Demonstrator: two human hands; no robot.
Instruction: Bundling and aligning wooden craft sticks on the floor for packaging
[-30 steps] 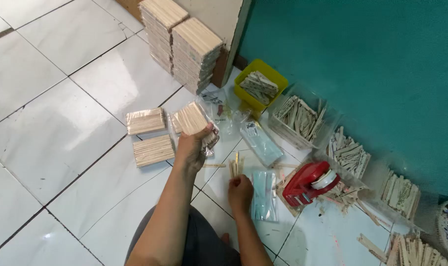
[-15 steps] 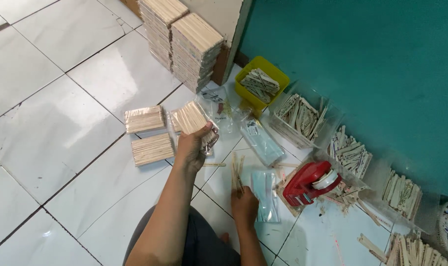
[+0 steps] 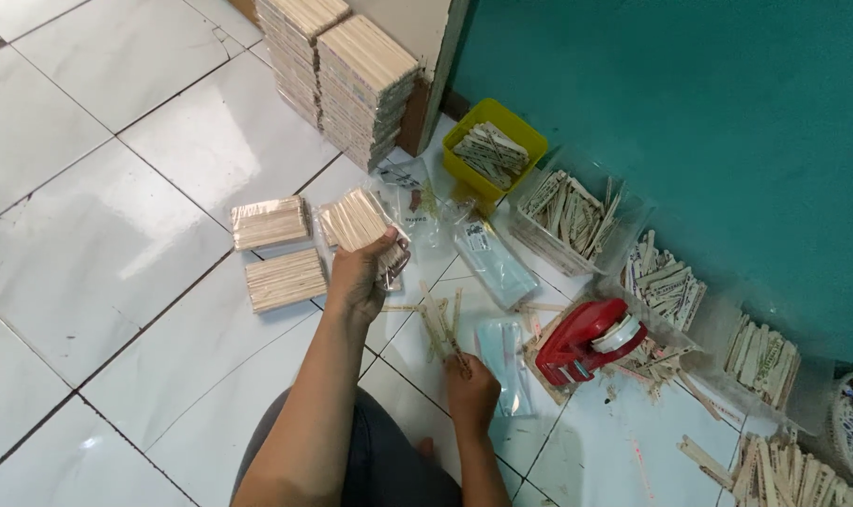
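Left hand (image 3: 359, 274) fingers wrapped round stick bundle (image 3: 356, 219): light, stiff, slippery wrap, grip mid-bundle. Right hand (image 3: 471, 392), near bundle, pinches loose sticks (image 3: 442, 330).

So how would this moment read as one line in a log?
left hand: grips wrapped stick bundle | right hand: pinches loose sticks on floor | nearby: red tape dispenser, two bundles

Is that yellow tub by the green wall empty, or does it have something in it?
It has something in it. The yellow tub holds a loose pile of flat wooden sticks reaching roughly to its rim.
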